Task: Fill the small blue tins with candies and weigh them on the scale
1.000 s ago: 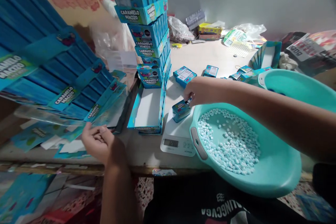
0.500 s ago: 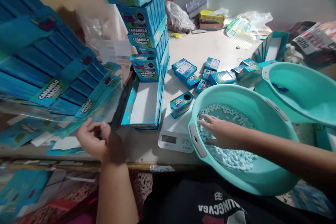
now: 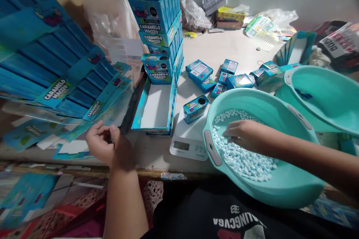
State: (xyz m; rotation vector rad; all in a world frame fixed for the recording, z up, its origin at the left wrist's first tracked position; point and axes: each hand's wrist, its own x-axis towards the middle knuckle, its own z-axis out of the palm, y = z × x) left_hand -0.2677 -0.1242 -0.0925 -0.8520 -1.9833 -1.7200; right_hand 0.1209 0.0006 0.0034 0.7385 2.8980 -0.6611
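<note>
My right hand [image 3: 245, 136] lies palm down inside a teal plastic basin [image 3: 224, 99], its fingers on a heap of pale blue oval candies [image 3: 241, 158]. Its palm hides whether any candies are held. My left hand [image 3: 108, 143] hovers over the table with curled fingers and nothing visible in them, close to loose printed blue cards [image 3: 33, 138]. A small blue "Caramelo Macizo" tin [image 3: 195, 109], with a round hole in its top, stands on a white digital kitchen scale [image 3: 185, 147], just left of the basin.
Several small blue boxes [image 3: 215, 78] lie scattered behind the basin. A second teal basin [image 3: 316, 97] sits at the right. A stack of blue cartons [image 3: 157, 26] rises beside an open display carton [image 3: 153, 108]. Plastic bags and papers lie along the back wall.
My right hand has moved from the tin on the scale into the basin's candies. The basin now sits further up and left, and more small boxes show behind it.
</note>
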